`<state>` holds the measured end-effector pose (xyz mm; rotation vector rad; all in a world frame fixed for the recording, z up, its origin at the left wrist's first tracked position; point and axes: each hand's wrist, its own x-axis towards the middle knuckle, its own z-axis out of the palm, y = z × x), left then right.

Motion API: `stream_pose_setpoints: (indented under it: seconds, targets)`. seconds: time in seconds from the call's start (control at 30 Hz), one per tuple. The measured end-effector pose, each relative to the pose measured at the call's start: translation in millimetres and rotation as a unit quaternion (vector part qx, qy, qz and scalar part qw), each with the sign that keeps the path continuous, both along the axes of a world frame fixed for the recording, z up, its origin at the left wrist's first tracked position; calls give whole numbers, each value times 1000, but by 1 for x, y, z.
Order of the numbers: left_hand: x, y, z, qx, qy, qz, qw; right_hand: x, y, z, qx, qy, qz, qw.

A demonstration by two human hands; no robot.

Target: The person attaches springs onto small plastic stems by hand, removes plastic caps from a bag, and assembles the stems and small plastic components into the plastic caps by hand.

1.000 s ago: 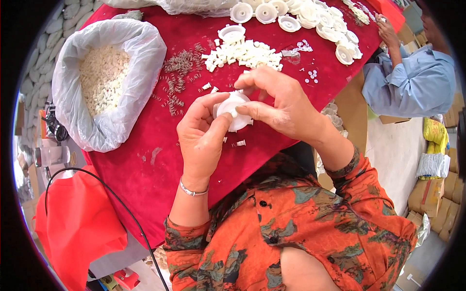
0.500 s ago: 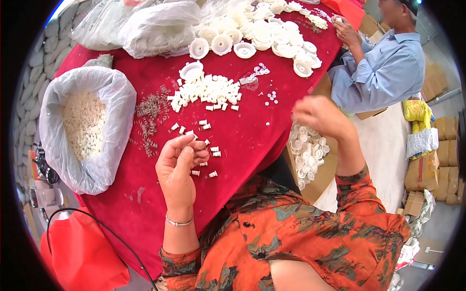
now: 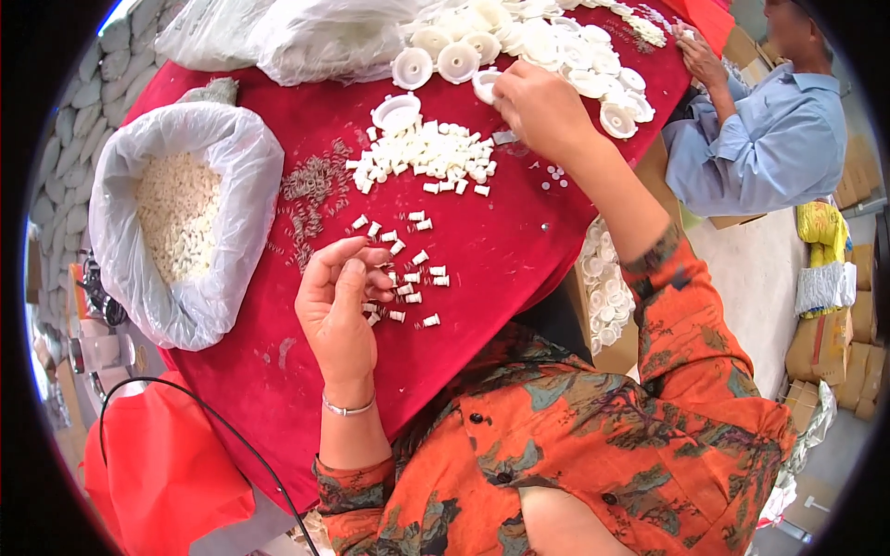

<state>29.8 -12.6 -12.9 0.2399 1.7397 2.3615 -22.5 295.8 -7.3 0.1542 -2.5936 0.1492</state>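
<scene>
Fingers of the left hand (image 3: 341, 301) curl loosely, palm up, over the red cloth-covered table (image 3: 269, 389), the fingertips touching a scatter of small white plastic tube pieces (image 3: 408, 278); whether a piece is pinched between them cannot be told. The right hand (image 3: 538, 107) reaches far across the table and closes its fingertips on a round white plastic cap (image 3: 486, 85) at the near edge of a spread of such caps (image 3: 547, 46).

Between the hands lies a denser heap of white tube pieces (image 3: 422, 153), with bare red cloth on both sides of the scatter. To the left a clear plastic bag of pale granules (image 3: 181, 222) sits close to the table's edge. On the right the table edge drops to a cardboard box holding white caps (image 3: 604, 292). Another person in a blue shirt (image 3: 756, 139) works at the far right corner.

Half a second ago the right hand hung off the table over that box; now it is at the cap spread, while the left hand has stayed put.
</scene>
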Motion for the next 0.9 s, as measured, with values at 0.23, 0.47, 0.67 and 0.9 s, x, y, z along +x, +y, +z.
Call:
stream_pose_setpoints:
  seconds: [0.23,0.47,0.67,0.9]
  targets:
    - [-1,3,5,105,-128,-80,983,63,-118,12,-74,31,379,922]
    - [-4,-2,6,64,-102,12,993,60,-98,-9,-154,-95,135,974]
    - [-3,-2,5,59,-78,29,995,65,-107,-21,-143,-128,102,976]
    - [-5,-3,3,49,-64,13,997,79,-113,-1,-319,-117,192,921]
